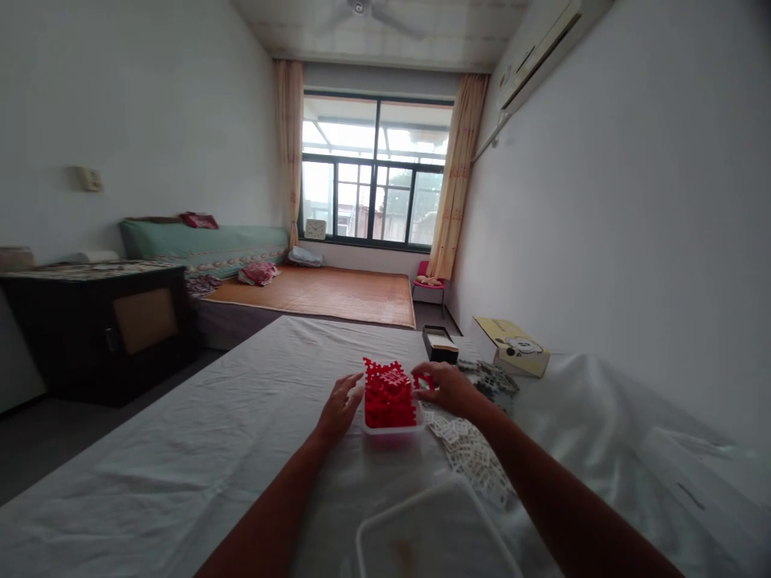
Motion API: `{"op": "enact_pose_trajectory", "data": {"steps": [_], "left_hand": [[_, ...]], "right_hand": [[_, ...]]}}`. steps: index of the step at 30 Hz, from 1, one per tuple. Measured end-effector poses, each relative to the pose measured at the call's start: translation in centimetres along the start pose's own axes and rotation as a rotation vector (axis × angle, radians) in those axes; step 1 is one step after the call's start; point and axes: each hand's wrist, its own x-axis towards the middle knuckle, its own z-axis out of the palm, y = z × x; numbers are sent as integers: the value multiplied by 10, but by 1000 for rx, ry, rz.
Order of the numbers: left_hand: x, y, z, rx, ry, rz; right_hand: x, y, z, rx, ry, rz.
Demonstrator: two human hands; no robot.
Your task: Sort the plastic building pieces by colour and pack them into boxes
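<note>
A clear plastic tub (393, 433) stands on the white cloth, heaped with red plastic interlocking pieces (389, 397). At its left side is my left hand (340, 408), fingers loosely stretched beside the tub with nothing in them; whether they touch its wall I cannot tell. On the other side, my right hand (450, 389) pinches a red interlocking piece (425, 380) between thumb and fingers at the tub's right edge. A pile of small white pieces (473, 457) lies under and beside my right forearm. Nearer to me rests a translucent lid (437, 522) with a pale rim.
Behind my right hand are a heap of grey pieces (491, 379), a black open box (440, 343) and a yellow box (515, 345). White cloth (181, 449) covers the table. Beyond it are a bed (325, 291), a dark cabinet (96, 329) and a pink chair (429, 277).
</note>
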Motion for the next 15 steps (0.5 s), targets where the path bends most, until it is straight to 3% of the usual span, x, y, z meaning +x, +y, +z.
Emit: {"op": "enact_pose_trajectory", "data": {"steps": [4, 8, 11, 13, 15], "left_hand": [[-4, -3, 3, -115, -47, -55], [-2, -6, 6, -181, -70, -88], [-1, -4, 6, -205, -71, -112], [-1, -1, 5, -223, -69, -120], [-1, 2, 4, -232, -54, -127]], "right_hand": [[65, -12, 49, 34, -41, -62], [91, -19, 73, 78, -121, -119], [80, -26, 57, 94, -181, -157], [55, -30, 34, 96, -173, -150], [17, -33, 10, 107, -253, -168]]}}
